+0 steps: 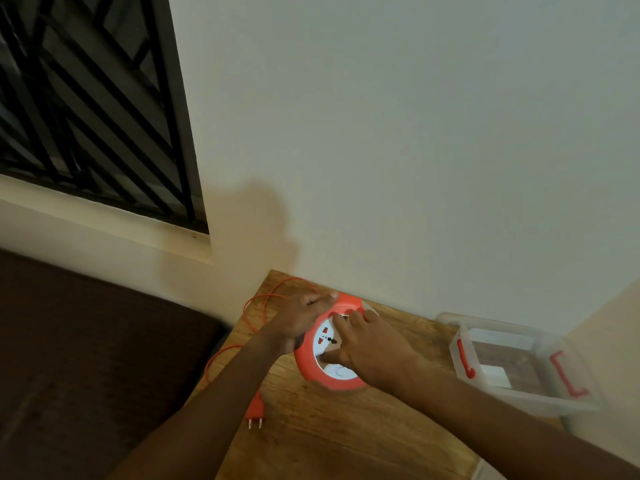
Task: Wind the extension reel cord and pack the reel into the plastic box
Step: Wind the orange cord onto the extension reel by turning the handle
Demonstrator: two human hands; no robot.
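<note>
I had the round orange plastic extension reel [332, 344] lying flat on the worn wooden table [332, 427], its white socket face turned up, near the wall. My left hand [301, 320] lay over the reel's far-left rim with the fingers curled round its edge, steadying the housing. My right hand [367, 341] sat on the white face, fingers bent and pressed onto the centre disc as if gripping its winding knob; the knob itself was hidden under them, so I could not tell exactly what they pinched.

The thin orange cord [256, 306] was not yet wound: it looped loosely off the table's left edge, and the orange two-pin plug [255, 412] lay free near the front edge. The clear plastic box with red latches [512, 358] stood open, well apart to the right.

To wind well, I judged the left hand should pin the housing firmly while the right turned the face evenly, watching that the slack fed in without kinking or snagging on the table corner.
</note>
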